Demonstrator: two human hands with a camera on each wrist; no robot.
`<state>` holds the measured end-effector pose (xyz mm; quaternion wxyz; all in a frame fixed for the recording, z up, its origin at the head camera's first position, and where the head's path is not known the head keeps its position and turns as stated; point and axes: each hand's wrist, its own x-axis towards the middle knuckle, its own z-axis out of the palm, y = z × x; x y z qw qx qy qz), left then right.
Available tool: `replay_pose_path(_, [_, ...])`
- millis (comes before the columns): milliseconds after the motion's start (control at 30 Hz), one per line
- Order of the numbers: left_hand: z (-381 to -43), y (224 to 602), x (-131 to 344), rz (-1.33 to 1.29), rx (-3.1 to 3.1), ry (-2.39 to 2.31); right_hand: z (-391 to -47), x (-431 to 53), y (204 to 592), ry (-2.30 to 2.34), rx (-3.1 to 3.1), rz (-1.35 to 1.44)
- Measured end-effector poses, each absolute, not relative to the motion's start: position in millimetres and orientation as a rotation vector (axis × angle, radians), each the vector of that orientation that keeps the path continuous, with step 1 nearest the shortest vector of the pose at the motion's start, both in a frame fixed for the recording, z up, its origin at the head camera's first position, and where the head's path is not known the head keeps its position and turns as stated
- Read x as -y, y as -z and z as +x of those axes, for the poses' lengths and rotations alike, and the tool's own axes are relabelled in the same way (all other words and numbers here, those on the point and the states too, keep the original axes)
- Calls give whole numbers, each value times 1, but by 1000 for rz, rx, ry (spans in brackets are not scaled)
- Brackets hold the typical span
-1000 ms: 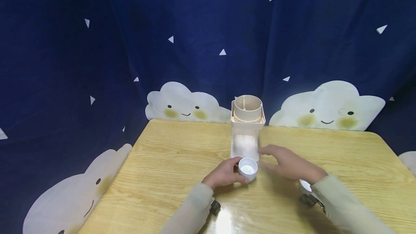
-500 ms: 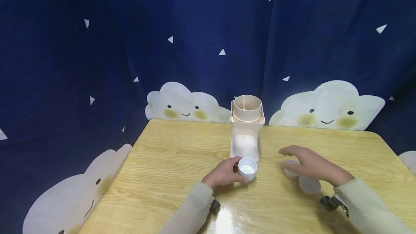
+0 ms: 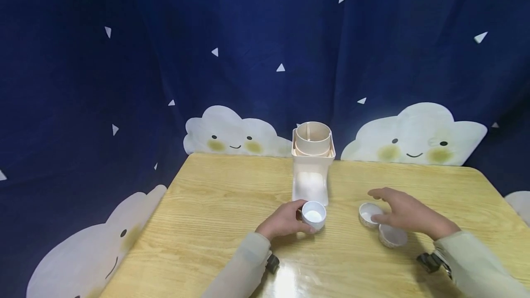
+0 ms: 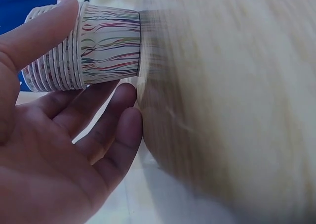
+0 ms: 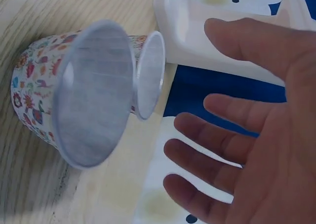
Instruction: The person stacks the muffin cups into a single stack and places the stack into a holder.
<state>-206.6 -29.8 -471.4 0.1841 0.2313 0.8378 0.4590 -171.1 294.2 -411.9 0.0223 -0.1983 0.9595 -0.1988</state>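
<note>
A: What fills most of the view?

B: A dark blue fabric curtain (image 3: 248, 36) with white triangles and smiling clouds; before it spreads a pale wood-grained table (image 3: 223, 187); on its far half stands a cream plastic-looking holder (image 3: 311, 165), a round cylinder (image 3: 313, 145) set in its squared top.

A: And the hands?

B: The right hand (image 3: 410, 215) hovers with its fingers relaxed and parted; the left hand (image 3: 285, 220) grips a round stack of nested white paper cups (image 4: 106, 46), thumb on one side, fingers on the other; wavy coloured lines run down the lowest cup.

A: Where does that stack stand?

B: Upright on the table, just in front of the holder's base; whether they touch, I cannot tell.

A: And the smallest things?

B: Two loose cups, mouths up, near the right hand; one is a round white paper cup with a flowery print (image 3: 392, 237); just beyond it sits a white-lined patterned paper cup (image 3: 366, 216); I cannot tell whether their rims touch.
</note>
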Motion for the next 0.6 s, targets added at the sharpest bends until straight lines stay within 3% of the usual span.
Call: replay_pose_path(600, [-205, 468, 31, 659, -2404, -1241, -176, -290, 423, 413, -2933, -436])
